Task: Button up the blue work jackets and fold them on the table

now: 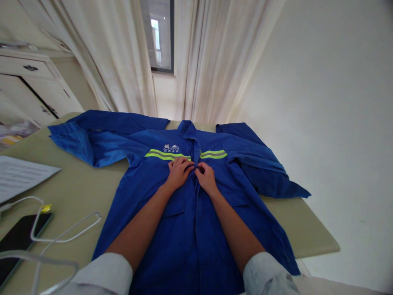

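Observation:
A blue work jacket [172,184] with yellow-green and grey reflective stripes lies spread face up, collar away from me and sleeves out to both sides. White lettering and a logo mark its chest. At the front placket, just below the stripe, my left hand [179,172] pinches the cloth edge between thumb and fingers. Close beside it, my right hand [205,176] grips the opposite edge of the same opening. The fingertips almost meet, and whatever fastener lies between them is hidden. Above the hands the placket gapes slightly up to the collar.
Under the jacket is a pale green table [316,233]. To the left lie a printed sheet [24,176], a dark phone [18,237] and a looping white cable [76,233]. A white cabinet [30,86] stands back left. Curtains [211,57] hang behind; a white wall is at right.

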### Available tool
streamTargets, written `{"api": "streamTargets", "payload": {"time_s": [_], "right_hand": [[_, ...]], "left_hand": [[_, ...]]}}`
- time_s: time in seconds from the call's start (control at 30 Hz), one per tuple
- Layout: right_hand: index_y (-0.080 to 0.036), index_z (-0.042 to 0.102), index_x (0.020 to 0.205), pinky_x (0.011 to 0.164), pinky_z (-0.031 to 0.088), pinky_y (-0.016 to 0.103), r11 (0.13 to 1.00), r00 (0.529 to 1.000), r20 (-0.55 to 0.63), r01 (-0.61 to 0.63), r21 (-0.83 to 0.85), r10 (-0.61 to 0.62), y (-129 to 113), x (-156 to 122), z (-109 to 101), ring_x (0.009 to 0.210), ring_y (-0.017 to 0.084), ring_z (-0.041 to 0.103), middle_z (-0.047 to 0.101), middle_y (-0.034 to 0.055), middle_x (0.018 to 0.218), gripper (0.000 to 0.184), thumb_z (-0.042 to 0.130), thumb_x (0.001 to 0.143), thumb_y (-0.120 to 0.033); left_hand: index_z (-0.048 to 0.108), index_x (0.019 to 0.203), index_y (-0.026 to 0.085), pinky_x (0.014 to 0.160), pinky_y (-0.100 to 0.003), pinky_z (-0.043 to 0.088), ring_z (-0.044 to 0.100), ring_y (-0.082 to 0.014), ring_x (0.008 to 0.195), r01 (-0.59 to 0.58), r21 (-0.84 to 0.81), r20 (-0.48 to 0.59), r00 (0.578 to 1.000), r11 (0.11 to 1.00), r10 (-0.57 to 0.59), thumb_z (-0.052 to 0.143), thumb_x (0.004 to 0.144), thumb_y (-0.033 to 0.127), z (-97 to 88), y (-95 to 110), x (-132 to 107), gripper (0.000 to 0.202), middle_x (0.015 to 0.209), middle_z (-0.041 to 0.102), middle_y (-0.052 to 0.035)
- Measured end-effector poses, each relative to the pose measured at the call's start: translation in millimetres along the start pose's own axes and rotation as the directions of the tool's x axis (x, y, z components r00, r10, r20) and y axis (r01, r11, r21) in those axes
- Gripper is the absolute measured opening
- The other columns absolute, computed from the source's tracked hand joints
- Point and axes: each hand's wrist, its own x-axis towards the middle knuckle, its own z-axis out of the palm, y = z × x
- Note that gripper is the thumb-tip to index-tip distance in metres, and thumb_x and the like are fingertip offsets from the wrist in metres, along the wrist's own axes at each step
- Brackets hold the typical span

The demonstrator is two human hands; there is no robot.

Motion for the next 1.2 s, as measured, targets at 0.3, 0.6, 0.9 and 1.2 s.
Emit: {"api": "streamTargets", "payload": {"time_s": [0.3, 0.6, 0.9, 1.2], "right_hand": [[-0.022, 0.072, 0.090, 0.078, 0.051, 0.033, 0.996, 1.000, 0.018, 0.008, -0.094, -0.006, 1.7, -2.0, -2.5, 0.077, 0.022, 0.064, 0.072, 0.0040, 0.084, 0.015, 0.058, 0.087, -0.025], [-0.022, 0.075, 0.101, 0.089, 0.053, 0.035, 0.955, 0.985, 0.086, 0.164, -0.245, -0.147, -5.0, -3.5, -6.3, 0.093, 0.023, 0.068, 0.074, 0.0081, 0.100, 0.020, 0.057, 0.093, -0.018], [-0.020, 0.076, 0.095, 0.084, 0.055, 0.034, 0.974, 0.996, 0.040, 0.087, -0.211, -0.080, 0.3, -1.8, -4.4, 0.086, 0.023, 0.071, 0.078, 0.0075, 0.094, 0.016, 0.061, 0.089, -0.020], [-0.019, 0.068, 0.087, 0.073, 0.053, 0.033, 0.983, 0.951, -0.268, -0.176, -0.047, 0.157, -12.5, 5.3, -19.5, 0.069, 0.021, 0.063, 0.070, 0.0028, 0.077, 0.013, 0.060, 0.085, -0.029]], "left_hand": [[0.079, 0.107, 0.030, 0.098, -0.044, 0.035, 0.065, -0.0237, 0.109, -0.012, -0.126, 0.100, 0.995, 0.992, 0.024, 0.060, 0.102, 0.030, -3.9, -9.7, 5.3, 0.019, 0.109, 0.076, -0.0027], [0.079, 0.110, 0.029, 0.095, -0.044, 0.034, 0.065, -0.0245, 0.109, -0.018, -0.038, 0.098, 0.995, 0.999, 0.022, 0.054, 0.105, 0.031, 1.1, -11.3, 5.0, 0.026, 0.110, 0.077, -0.0041], [0.078, 0.107, 0.027, 0.099, -0.046, 0.033, 0.062, -0.0252, 0.106, -0.171, -0.008, 0.132, 0.976, 0.985, 0.170, 0.053, 0.105, 0.028, -5.2, -9.0, 3.9, 0.026, 0.102, 0.075, -0.0053], [0.078, 0.103, 0.022, 0.095, -0.040, 0.048, 0.067, -0.0247, 0.104, 0.051, -0.171, -0.093, 0.993, 0.984, -0.067, 0.054, 0.102, 0.031, -4.5, -36.6, 11.6, 0.025, 0.109, 0.078, -0.0068]]}}
